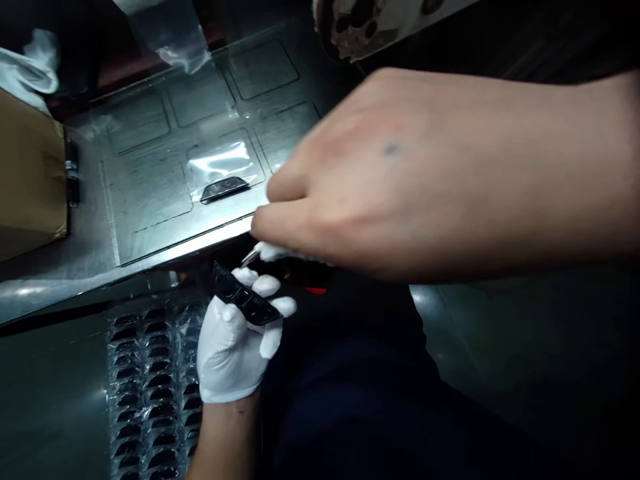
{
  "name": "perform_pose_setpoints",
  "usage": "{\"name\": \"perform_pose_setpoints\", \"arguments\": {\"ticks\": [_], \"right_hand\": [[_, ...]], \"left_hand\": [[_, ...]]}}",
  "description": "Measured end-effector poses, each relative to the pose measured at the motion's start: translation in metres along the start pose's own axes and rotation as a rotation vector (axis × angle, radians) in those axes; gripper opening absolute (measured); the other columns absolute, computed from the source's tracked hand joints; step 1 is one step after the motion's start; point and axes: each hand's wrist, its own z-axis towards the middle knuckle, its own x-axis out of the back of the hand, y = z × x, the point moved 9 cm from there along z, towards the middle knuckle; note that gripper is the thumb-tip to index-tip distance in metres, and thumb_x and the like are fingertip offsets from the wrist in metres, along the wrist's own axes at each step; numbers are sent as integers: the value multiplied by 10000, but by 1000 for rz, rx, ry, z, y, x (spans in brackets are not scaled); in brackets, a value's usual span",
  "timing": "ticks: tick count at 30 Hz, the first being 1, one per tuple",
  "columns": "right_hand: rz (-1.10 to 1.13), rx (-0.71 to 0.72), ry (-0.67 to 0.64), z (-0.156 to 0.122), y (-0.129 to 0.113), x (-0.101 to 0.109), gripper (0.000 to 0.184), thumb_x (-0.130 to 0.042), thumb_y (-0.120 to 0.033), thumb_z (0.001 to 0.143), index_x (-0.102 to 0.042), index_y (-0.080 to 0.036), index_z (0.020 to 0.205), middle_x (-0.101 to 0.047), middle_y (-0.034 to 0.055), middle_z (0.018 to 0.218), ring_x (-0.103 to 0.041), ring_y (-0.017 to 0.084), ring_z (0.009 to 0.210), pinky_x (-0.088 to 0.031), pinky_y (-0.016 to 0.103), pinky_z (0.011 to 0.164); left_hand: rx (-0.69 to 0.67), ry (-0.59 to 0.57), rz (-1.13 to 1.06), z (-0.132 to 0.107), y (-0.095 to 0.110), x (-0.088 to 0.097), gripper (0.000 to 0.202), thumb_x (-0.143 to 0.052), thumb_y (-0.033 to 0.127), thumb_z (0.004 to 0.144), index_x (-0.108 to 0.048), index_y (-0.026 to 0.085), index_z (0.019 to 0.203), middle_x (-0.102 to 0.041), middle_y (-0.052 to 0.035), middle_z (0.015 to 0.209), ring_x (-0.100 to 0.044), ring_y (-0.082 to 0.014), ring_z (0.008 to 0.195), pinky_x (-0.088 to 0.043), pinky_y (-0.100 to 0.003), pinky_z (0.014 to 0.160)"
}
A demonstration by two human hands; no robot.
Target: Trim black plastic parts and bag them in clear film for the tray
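Note:
My left hand (235, 340), in a white glove, is closed around a small black curved part (245, 299), held low in front of my lap. My right hand (400, 180) is bare on the back, close to the camera, with its fingers pinched together just above the left hand. White-covered fingertips and a thin metal tool, perhaps tweezers (253, 255), stick out from the pinch toward the black part. On the metal work plate (150, 180) lies a clear plastic bag (223, 167) with another black part (224, 188) inside.
A clear tray (150, 393) with several rows of black parts sits low on the left. A brown cardboard box (30, 180) stands at the left edge, white cloth (30, 67) behind it. A loose plastic bag (170, 33) hangs at the top.

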Motion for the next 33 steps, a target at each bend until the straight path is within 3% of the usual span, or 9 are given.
{"name": "perform_pose_setpoints", "arguments": {"ticks": [3, 6, 11, 17, 27, 33], "right_hand": [[-180, 98, 139, -6, 0, -13, 127, -574, -40, 807, -613, -160, 822, -530, -14, 673, -429, 105, 553, -205, 289, 522], [-132, 64, 131, -6, 2, -32, 161, -602, -62, 810, -658, -163, 922, -590, -9, 693, -501, 139, 565, -237, 279, 491], [-96, -18, 67, 4, -1, -48, 164, -563, -149, 895, -696, -202, 977, -647, -10, 735, -501, 126, 545, -199, 284, 485], [-97, -15, 68, 9, -6, -48, 151, -556, -146, 925, -690, -215, 912, -663, 4, 748, -448, 139, 497, -188, 323, 470], [-31, -51, 19, 11, -8, -57, 235, -473, -135, 972, -705, -165, 969, -662, 46, 753, -552, 169, 608, -303, 300, 564], [-55, -50, -9, 9, -8, -62, 221, -502, -131, 948, -714, -170, 995, -651, 33, 739, -558, 169, 609, -296, 300, 559]], "left_hand": [[-107, 58, -64, 4, 11, 1, 307, -820, 373, 828, -709, 307, 1107, -764, 35, 1031, -750, -151, 949, -565, -135, 570], [-174, 111, -70, 5, 18, 6, 309, -830, 363, 821, -704, 312, 1098, -756, 48, 1057, -727, -146, 1015, -576, -162, 650], [-227, 150, -31, 3, 24, 8, 296, -823, 374, 827, -705, 331, 1096, -736, 51, 1065, -706, -138, 1035, -562, -159, 665], [-257, 152, -18, 0, 28, 8, 280, -817, 354, 837, -710, 309, 1092, -747, 41, 1063, -705, -152, 1005, -570, -169, 630], [-321, 200, 72, -5, 34, 11, 248, -791, 319, 866, -727, 284, 1103, -767, 17, 1071, -718, -160, 986, -565, -170, 593], [-314, 216, 106, -4, 35, 12, 268, -815, 333, 840, -734, 297, 1093, -760, 7, 1073, -725, -173, 960, -540, -169, 567]]}}
